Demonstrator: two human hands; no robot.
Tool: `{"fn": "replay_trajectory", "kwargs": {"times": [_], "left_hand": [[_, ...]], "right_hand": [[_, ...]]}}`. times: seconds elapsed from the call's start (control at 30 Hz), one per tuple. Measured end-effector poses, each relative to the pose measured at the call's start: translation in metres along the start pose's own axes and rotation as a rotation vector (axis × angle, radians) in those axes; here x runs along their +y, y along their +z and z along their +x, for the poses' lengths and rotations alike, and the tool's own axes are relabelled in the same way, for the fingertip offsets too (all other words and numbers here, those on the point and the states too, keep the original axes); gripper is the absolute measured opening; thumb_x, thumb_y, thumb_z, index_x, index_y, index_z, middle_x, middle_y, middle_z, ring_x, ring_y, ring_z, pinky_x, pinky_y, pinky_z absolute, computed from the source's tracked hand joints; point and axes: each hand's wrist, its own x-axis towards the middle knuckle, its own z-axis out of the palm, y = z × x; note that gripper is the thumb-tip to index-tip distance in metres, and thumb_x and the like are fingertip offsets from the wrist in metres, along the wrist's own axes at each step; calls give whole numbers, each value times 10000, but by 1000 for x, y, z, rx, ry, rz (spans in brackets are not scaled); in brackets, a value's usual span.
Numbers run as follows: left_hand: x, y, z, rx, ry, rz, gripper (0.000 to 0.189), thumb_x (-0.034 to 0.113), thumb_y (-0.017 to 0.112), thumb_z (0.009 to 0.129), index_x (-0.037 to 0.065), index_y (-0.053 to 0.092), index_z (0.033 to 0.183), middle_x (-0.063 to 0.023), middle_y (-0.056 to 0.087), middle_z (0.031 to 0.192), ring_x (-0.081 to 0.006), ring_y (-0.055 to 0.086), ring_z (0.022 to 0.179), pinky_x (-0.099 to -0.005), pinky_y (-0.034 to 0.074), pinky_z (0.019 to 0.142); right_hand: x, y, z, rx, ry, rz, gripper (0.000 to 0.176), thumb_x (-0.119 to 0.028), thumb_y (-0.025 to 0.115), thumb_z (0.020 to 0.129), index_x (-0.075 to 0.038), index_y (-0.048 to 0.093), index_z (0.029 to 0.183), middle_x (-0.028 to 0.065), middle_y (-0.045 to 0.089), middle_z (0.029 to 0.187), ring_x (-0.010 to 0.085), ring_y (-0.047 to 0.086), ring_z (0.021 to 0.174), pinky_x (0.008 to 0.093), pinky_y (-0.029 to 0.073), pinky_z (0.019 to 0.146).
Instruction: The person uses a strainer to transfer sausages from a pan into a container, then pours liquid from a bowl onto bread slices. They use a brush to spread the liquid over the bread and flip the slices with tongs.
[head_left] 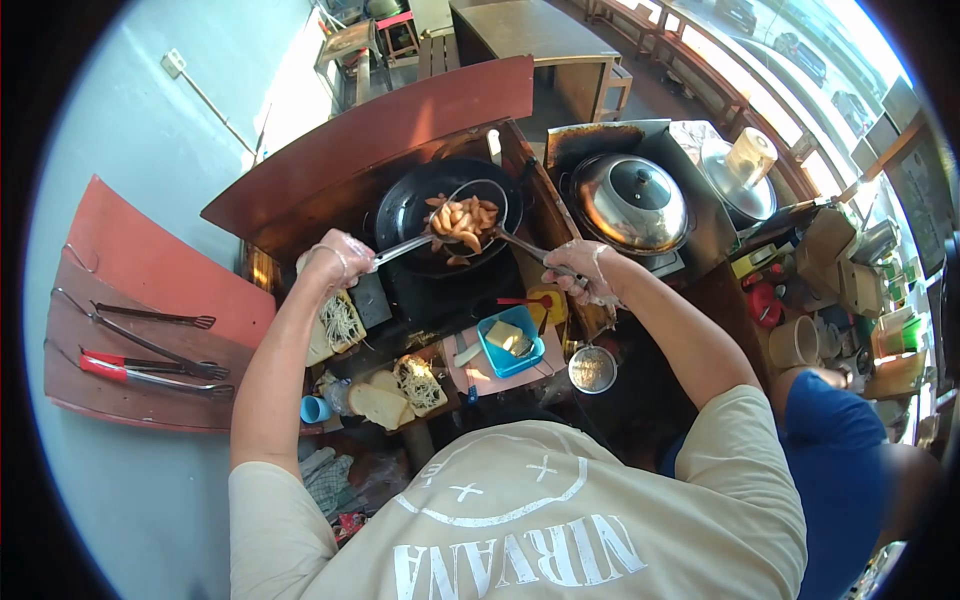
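Observation:
In a clear plastic glove, my left hand (342, 260) grips the handle of a round strainer (405, 246) held over a black wok (405, 196). A heap of browned, sliced sausage-like pieces (463, 218) sits in the strainer. My right hand (582, 272), also gloved, closes round the handle of a long metal utensil (522, 243). The utensil's far end meets the pieces, and its head is hidden among them. Below the hands, a blue container (510, 347) holds a yellow block like butter. Bread slices (380, 400) lie at lower left, one topped with shreds.
A domed steel lid (630, 204) covers a pan on the right. Tongs (155, 370) hang on the red panel (160, 280) at left. A round tin (592, 369) stands near my right forearm. Another person in blue (835, 470) is close on my right.

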Motion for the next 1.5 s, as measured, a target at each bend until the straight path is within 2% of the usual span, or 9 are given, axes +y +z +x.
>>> {"fn": "replay_trajectory", "kwargs": {"times": [0.03,0.07,0.2,0.3,0.33,0.63,0.87,1.07,1.5], "left_hand": [[7,3,-1,44,70,51,165,25,738,747,3,741,910,-91,662,674,-127,555,477,-304,457,456],[16,4,0,74,149,337,260,106,731,772,-15,732,1002,-144,716,775,-218,669,645,-342,542,639],[70,15,-33,205,269,858,243,152,675,836,0,735,1016,-223,707,993,-382,689,933,-425,569,853],[89,15,-30,253,-17,916,125,72,667,833,80,768,907,-189,714,1030,-348,698,969,-385,573,856],[86,11,-20,122,-15,1000,195,79,626,866,-4,724,1013,-234,678,1126,-373,667,1048,-429,572,869],[115,32,-31,31,-180,1018,357,80,739,769,60,725,1125,-151,682,1213,-295,670,1114,-397,557,912],[24,81,-3,-32,-215,815,286,157,709,782,43,748,1042,-193,692,1150,-341,672,1083,-406,536,935],[34,112,-16,329,-272,491,198,111,651,863,35,737,1024,-213,697,1111,-362,666,1077,-415,547,910],[3,157,35,430,-150,278,170,216,686,854,111,758,966,-179,715,1018,-364,680,982,-440,555,854]], "right_hand": [[2,1,2,-20,-6,28,237,-270,532,965,-49,601,914,-35,465,538,76,394,416,260,303,437],[4,1,4,-40,-11,56,239,-274,533,968,-51,603,916,-42,462,530,74,387,410,256,298,438],[7,3,13,-71,-1,107,230,-269,532,965,-59,605,908,-44,462,527,79,378,401,256,295,440],[7,3,12,-57,10,125,224,-267,536,964,-64,599,893,-41,460,524,81,379,400,259,296,435],[7,4,11,-56,13,125,224,-267,536,964,-64,599,893,-41,460,524,81,379,400,259,296,435],[-1,-2,-6,-1,-41,124,215,-267,549,963,-73,586,878,-33,482,560,75,413,439,251,300,424],[-10,-25,-27,-46,-77,88,226,-287,541,969,-87,594,879,-52,476,574,71,388,463,251,313,449],[-13,-37,-40,-53,-83,47,250,-307,538,972,-87,601,872,-58,467,573,76,382,469,255,309,454],[1,-26,-63,-23,-73,84,258,-310,544,975,-60,583,923,-63,426,557,66,352,438,258,291,425]]}}
